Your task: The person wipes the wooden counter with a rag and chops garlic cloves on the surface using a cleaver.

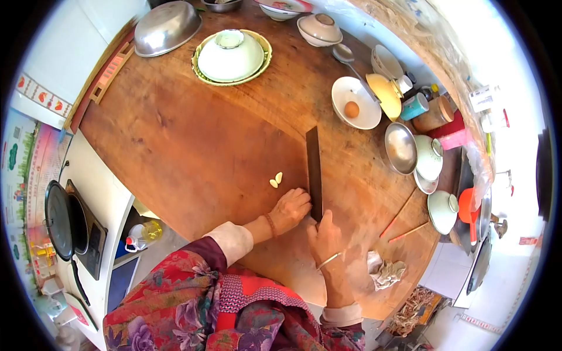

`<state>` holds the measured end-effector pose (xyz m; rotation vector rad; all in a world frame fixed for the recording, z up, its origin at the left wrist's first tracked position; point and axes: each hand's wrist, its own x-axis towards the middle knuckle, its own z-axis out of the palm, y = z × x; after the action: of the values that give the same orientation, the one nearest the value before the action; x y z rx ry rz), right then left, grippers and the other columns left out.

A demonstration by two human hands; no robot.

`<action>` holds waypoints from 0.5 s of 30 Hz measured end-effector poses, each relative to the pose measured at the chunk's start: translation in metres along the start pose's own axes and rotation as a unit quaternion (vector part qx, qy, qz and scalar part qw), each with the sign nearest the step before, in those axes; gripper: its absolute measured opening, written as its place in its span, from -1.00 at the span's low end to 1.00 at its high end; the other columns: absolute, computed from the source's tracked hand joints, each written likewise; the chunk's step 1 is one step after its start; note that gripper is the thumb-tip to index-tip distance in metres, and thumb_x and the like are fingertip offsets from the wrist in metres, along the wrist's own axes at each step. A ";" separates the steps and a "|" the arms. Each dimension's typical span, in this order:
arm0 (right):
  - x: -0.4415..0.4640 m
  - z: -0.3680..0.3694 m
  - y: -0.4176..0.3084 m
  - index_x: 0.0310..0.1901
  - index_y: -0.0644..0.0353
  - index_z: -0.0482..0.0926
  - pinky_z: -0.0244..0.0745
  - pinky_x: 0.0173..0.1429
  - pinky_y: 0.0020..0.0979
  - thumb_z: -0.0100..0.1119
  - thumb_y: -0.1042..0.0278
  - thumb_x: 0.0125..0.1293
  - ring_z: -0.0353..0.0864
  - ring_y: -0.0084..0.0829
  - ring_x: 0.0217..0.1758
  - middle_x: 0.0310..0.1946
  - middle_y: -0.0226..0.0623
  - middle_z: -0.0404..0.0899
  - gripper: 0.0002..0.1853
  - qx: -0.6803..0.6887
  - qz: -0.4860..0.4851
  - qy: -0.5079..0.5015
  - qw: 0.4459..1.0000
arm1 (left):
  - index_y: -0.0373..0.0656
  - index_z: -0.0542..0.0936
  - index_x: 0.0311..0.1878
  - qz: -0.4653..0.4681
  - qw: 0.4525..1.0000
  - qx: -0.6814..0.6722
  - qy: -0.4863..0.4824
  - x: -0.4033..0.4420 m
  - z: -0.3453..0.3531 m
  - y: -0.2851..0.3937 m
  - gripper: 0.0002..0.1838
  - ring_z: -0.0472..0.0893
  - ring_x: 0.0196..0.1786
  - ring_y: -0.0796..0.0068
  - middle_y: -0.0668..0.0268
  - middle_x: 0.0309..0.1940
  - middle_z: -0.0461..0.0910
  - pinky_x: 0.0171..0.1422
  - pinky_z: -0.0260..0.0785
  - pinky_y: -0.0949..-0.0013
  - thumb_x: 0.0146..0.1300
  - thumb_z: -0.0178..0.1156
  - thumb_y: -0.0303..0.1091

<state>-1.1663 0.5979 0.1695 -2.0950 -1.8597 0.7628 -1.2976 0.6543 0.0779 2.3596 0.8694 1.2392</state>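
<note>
My right hand (325, 238) is wrapped round the handle of a kitchen knife (314, 169). Its long dark blade points away from me, edge down toward the wooden tabletop (199, 140). Close against the blade's left side, my left hand (291, 209) rests low with its fingers curled and pressed together. Whatever lies under those fingertips is hidden. Two pale peeled garlic cloves (276, 179) lie just beyond the left hand, side by side on the wood.
At the right stand a white bowl (366, 108) holding an egg (351, 109), a metal bowl (401, 148) and jars. Two chopsticks (408, 232) and a crumpled cloth (384, 271) lie nearer. An upturned bowl (231, 57) and metal basin (167, 28) sit at the back.
</note>
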 end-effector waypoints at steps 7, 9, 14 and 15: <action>0.001 -0.009 0.000 -0.16 0.32 0.33 0.46 -0.34 0.06 0.13 0.43 0.13 0.56 0.19 -0.47 -0.61 0.13 0.50 -0.72 0.064 0.018 -0.056 0.996 | -0.28 0.52 -0.41 -0.026 1.000 -0.017 0.006 -0.001 -0.003 0.000 -0.94 0.45 -0.25 0.19 0.17 -0.37 0.43 -0.17 0.36 0.25 -0.02 0.16 -0.57; -0.006 0.007 -0.003 -0.20 0.30 0.34 0.45 -0.35 0.06 0.13 0.44 0.14 0.56 0.18 -0.46 -0.61 0.10 0.51 -0.76 0.024 0.015 0.011 1.000 | -0.27 0.52 -0.39 -0.042 0.999 -0.029 -0.010 -0.007 -0.009 0.003 -0.94 0.47 -0.24 0.17 0.15 -0.34 0.46 -0.16 0.38 0.24 0.02 0.15 -0.58; 0.005 -0.008 0.005 -0.23 0.26 0.34 0.42 -0.35 0.07 0.10 0.45 0.15 0.56 0.18 -0.44 -0.59 0.08 0.53 -0.81 0.080 0.052 -0.006 0.995 | -0.26 0.53 -0.25 -0.117 0.993 0.018 0.027 -0.013 -0.057 -0.005 -0.83 0.52 -0.09 0.11 0.13 -0.19 0.52 -0.07 0.43 0.22 0.05 0.22 -0.62; 0.006 -0.019 0.003 -0.22 0.26 0.34 0.42 -0.34 0.07 0.10 0.45 0.15 0.56 0.19 -0.43 -0.58 0.08 0.53 -0.80 0.085 0.043 -0.020 0.995 | -0.26 0.53 -0.25 -0.117 0.993 0.016 0.022 -0.006 -0.067 -0.007 -0.83 0.52 -0.09 0.11 0.13 -0.19 0.52 -0.07 0.43 0.22 0.05 0.22 -0.62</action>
<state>-1.1535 0.6063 0.1822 -2.0768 -1.6683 0.9556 -1.3580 0.6569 0.1078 2.1854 1.1511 1.1927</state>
